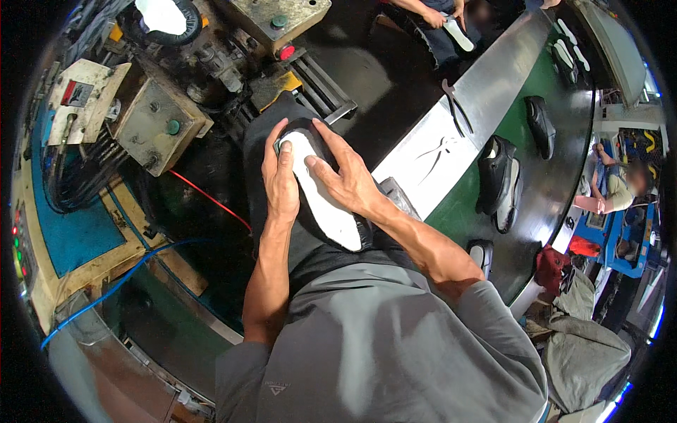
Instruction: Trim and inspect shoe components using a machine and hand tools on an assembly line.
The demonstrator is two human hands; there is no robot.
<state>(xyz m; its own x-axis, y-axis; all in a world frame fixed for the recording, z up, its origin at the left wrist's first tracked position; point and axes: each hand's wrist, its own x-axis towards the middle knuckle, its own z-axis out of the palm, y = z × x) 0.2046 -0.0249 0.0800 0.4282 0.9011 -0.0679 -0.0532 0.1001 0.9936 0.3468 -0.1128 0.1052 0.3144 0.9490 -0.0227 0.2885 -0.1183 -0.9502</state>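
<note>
A black shoe upper [364,236] rests bottom up on my lap, its toe pointing away from me. Its underside is covered by a white insole [328,208]. My left hand [282,183] is wrapped round the left side of the toe, thumb pressing on the white face. From the other side my right hand [345,180] grips the forepart, its thumb on the insole and its fingers along the black edge. The fingertips under the upper are partly hidden.
Pliers [458,113] and a second pair of pincers [441,148] lie on a metal ledge [402,162] to the right. Beyond it, a green conveyor [451,194] carries several black shoes [496,173]. Machinery with a control box [156,127] stands left. A co-worker's hands [434,17] hold another insole-bottomed piece.
</note>
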